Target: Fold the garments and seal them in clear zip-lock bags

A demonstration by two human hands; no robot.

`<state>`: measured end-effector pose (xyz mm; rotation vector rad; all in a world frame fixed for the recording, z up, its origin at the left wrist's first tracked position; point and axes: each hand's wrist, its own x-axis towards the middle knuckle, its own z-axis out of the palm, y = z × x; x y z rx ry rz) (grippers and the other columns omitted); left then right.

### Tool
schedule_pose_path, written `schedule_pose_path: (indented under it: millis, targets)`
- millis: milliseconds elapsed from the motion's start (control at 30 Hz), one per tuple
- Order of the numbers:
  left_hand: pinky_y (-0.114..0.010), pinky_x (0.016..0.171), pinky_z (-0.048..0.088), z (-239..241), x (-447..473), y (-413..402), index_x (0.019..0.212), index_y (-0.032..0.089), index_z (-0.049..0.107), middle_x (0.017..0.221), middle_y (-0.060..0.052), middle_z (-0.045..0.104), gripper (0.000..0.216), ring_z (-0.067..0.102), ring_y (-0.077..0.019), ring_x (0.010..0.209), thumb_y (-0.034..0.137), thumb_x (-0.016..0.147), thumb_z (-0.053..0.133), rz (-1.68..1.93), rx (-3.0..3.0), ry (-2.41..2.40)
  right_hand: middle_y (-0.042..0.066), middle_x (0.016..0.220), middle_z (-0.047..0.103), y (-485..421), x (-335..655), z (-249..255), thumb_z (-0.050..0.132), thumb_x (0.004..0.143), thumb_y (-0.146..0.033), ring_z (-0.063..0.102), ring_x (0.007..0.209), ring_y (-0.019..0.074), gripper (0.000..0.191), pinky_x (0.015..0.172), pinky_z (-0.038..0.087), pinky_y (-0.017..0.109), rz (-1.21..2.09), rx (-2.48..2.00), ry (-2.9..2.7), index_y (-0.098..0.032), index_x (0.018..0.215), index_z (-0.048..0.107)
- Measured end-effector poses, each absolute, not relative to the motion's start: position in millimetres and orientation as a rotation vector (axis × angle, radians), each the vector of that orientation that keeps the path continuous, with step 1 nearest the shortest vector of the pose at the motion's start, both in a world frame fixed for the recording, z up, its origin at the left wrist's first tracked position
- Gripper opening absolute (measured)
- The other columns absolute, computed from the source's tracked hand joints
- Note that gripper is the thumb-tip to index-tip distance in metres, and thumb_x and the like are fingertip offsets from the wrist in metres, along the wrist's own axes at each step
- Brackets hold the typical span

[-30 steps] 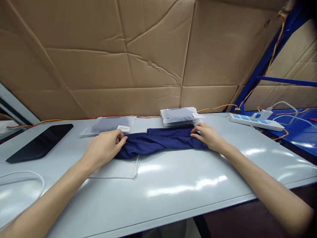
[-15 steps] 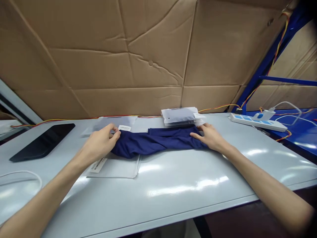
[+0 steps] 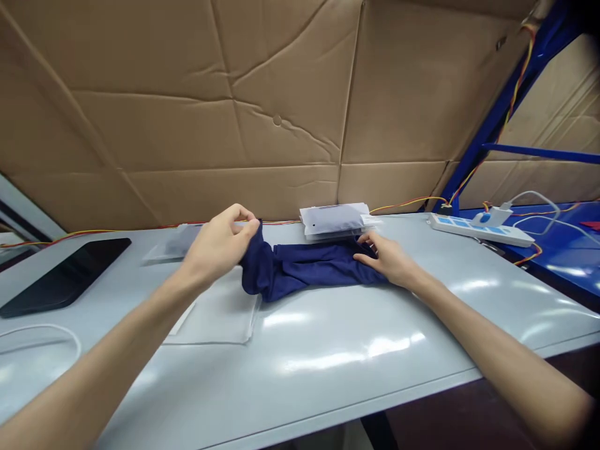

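A navy blue piece of fabric [image 3: 314,269], folded into a long strip, lies across the table; its exact kind of garment does not show. My left hand [image 3: 222,240] pinches its left end and holds it raised off the surface. At the right end, my right hand [image 3: 387,256] has its thumb and fingers closed on the cloth. Beneath the lifted end is a translucent plastic bag [image 3: 218,315] with a white label, partly covered by my left forearm. Right behind the fabric sits a small stack of filled, frosted bags [image 3: 335,220].
Another frosted bag [image 3: 171,242] lies behind my left hand. A black tablet [image 3: 70,275] rests at the left, near a white cable [image 3: 51,326]. To the right is a power strip [image 3: 482,230] with a plugged-in charger. A cardboard wall [image 3: 197,137] closes off the table's back.
My left hand has moved right and up, lifting the fabric's left end and bending it over. My right hand stays at the other end. The view has shifted slightly.
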<state>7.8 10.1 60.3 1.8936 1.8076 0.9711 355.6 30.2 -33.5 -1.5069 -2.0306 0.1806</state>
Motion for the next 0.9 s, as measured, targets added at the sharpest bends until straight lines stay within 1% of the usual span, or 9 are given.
schedule_pose_path:
  millis: [100,167,267,333,433,567,633,733,900]
  targets:
    - [-0.028,0.056,0.039,61,38,7,0.090,0.027,0.059,0.058,0.007,0.060,0.020,0.054,-0.0164,0.053,0.045,0.091,0.051,0.894,1.999,1.736,0.007,0.097,0.072,30,356,-32,0.067,0.085,-0.040,0.066,0.088,0.0272,0.027,0.078,0.052,0.041,0.164,-1.491,-2.051,-0.024,0.107,0.062]
    - [-0.028,0.058,0.041,57,53,4,0.089,0.027,0.061,0.060,0.006,0.062,0.023,0.058,-0.0174,0.057,0.047,0.093,0.050,0.783,2.059,1.622,0.007,0.095,0.071,29,356,-31,0.067,0.085,-0.039,0.066,0.086,0.0264,0.027,0.076,0.052,0.040,0.159,-1.489,-2.050,-0.024,0.107,0.062]
    - [-0.030,0.072,0.049,46,62,-1,0.092,0.026,0.065,0.084,0.003,0.074,0.029,0.068,-0.0197,0.079,0.049,0.096,0.048,0.670,2.133,1.367,0.006,0.093,0.072,28,356,-29,0.067,0.086,-0.038,0.066,0.083,0.0254,0.026,0.074,0.051,0.039,0.179,-1.496,-2.037,-0.023,0.107,0.062]
    - [-0.032,0.080,0.051,39,60,-4,0.095,0.026,0.067,0.097,0.001,0.076,0.032,0.068,-0.0207,0.089,0.049,0.098,0.045,0.697,2.208,1.305,0.006,0.095,0.072,26,356,-28,0.067,0.086,-0.039,0.066,0.082,0.0247,0.027,0.074,0.051,0.039,0.198,-1.491,-2.030,-0.024,0.107,0.062]
    - [-0.036,0.089,0.051,27,52,-6,0.099,0.026,0.068,0.107,-0.001,0.075,0.033,0.066,-0.0231,0.099,0.048,0.099,0.043,0.742,2.363,1.341,0.006,0.102,0.073,25,356,-27,0.067,0.085,-0.039,0.066,0.082,0.0242,0.027,0.074,0.052,0.039,0.223,-1.480,-2.016,-0.025,0.107,0.061]
    - [-0.045,0.105,0.047,10,43,-2,0.119,0.025,0.067,0.131,-0.006,0.068,0.043,0.059,-0.0288,0.123,0.056,0.097,0.047,0.525,2.538,1.365,0.007,0.108,0.073,25,357,-27,0.066,0.086,-0.040,0.067,0.087,0.0251,0.028,0.078,0.053,0.040,0.245,-1.472,-2.006,-0.025,0.109,0.061]
    - [-0.048,0.110,0.044,3,42,0,0.126,0.025,0.066,0.138,-0.007,0.064,0.049,0.055,-0.0304,0.131,0.059,0.097,0.046,0.448,2.561,1.428,0.007,0.109,0.073,25,357,-28,0.066,0.086,-0.040,0.067,0.089,0.0256,0.028,0.079,0.053,0.041,0.251,-1.473,-2.006,-0.025,0.109,0.061]
    - [-0.050,0.114,0.041,-2,43,1,0.131,0.024,0.065,0.144,-0.008,0.061,0.055,0.052,-0.0319,0.135,0.062,0.097,0.042,0.422,2.566,1.539,0.008,0.108,0.073,24,356,-27,0.065,0.086,-0.041,0.068,0.089,0.0261,0.028,0.080,0.054,0.042,0.256,-1.484,-2.003,-0.025,0.108,0.061]
    - [-0.052,0.113,0.041,-1,45,-3,0.132,0.022,0.065,0.145,-0.010,0.060,0.063,0.050,-0.0334,0.137,0.066,0.097,0.037,0.415,2.536,1.676,0.008,0.107,0.074,23,355,-25,0.066,0.086,-0.041,0.067,0.087,0.0262,0.029,0.080,0.054,0.043,0.278,-1.521,-2.001,-0.024,0.109,0.062]
